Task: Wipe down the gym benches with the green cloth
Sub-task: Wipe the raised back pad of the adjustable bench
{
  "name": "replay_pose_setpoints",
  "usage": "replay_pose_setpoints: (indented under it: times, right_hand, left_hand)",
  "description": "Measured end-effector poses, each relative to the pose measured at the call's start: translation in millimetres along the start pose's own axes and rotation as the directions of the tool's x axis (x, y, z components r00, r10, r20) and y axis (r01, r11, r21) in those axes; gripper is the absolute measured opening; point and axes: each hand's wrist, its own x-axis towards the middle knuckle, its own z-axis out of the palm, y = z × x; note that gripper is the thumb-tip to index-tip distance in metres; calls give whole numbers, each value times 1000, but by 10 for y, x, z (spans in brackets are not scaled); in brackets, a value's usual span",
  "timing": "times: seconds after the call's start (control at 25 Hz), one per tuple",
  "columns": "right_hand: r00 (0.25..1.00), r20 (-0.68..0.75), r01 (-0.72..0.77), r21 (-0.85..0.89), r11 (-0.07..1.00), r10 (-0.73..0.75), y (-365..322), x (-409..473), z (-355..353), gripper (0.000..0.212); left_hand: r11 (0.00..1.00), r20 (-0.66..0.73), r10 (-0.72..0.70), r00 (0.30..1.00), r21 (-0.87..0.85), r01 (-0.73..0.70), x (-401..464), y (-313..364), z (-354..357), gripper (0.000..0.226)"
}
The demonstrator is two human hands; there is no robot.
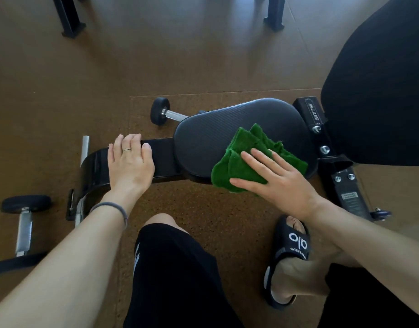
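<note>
A: How is the right hand (278, 179) seen?

B: It is laid flat on the folded fuzzy green cloth (248, 159). The fingers (255, 163) are held straight and spread, so the grip is apart and nothing is clamped.

A: Where is the cloth found?

B: It is pressed onto the near edge of the black padded bench seat (229, 136), and one corner is hung over that edge.

A: And the left hand (130, 162)?

B: It is rested on the shiny black metal bench frame (161, 159), just left of the seat. Its fingers are bent a little over the far side. A thin ring (126, 150) is worn on one finger and a grey band (114, 208) on the wrist.

A: What is seen around?

B: A big black back pad (381, 91) is tilted up on the right. Two black dumbbells with silver bars are left on the brown floor (203, 55), one behind the seat (166, 112) and one near the left (24, 230). A black slide sandal (289, 256) is worn below the right arm.
</note>
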Motion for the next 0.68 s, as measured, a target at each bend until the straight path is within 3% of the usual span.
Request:
replay_pose_setpoints:
  times: [0.12,0.28,0.36,0.4,0.44,0.48,0.52,0.56,0.6,0.64,0.68]
  right_hand:
    - [996,1,90,-17,996,-90,-165,299,-50,92]
    - [989,6,148,76,986,-149,-362,862,-59,68]
    - [993,-50,109,164,980,-103,-430,880,-25,57]
    - [995,-102,50,281,958,-22,-450,860,-47,51]
    - [976,-154,-65,476,877,157,-446,854,-84,44]
    - [892,-135,-215,711,669,430,-422,887,-144,38]
    - [733,3,-316,887,337,680,-371,947,-238,33]
    - [565,200,-311,950,-18,801,-301,999,-346,28]
    - [463,374,-210,927,-310,804,-219,1023,-442,27]
    - [442,495,-74,852,-519,748,-121,993,-495,30]
    - [485,572,50,737,-674,662,-28,941,-546,35]
  left_hand:
    - [999,14,-30,999,11,30,31,57,-9,55]
    - [993,84,-81,993,-78,88,82,82,-79,56]
    - [978,95,-104,990,-169,119,62,214,-160,58]
    - [972,55,-77,996,-218,87,28,336,-211,60]
    - [964,0,-14,1000,-265,13,-26,514,-282,61]
    - [941,-50,60,997,-330,-73,-69,719,-346,62]
    - [903,-74,126,989,-404,-145,-91,936,-397,61]
    - [855,-61,172,983,-486,-180,-108,1165,-432,62]
    - [793,-10,207,978,-584,-174,-114,1383,-448,66]
    - [711,56,233,971,-691,-131,-120,1596,-452,75]
    - [630,122,246,961,-774,-63,-144,1767,-453,84]
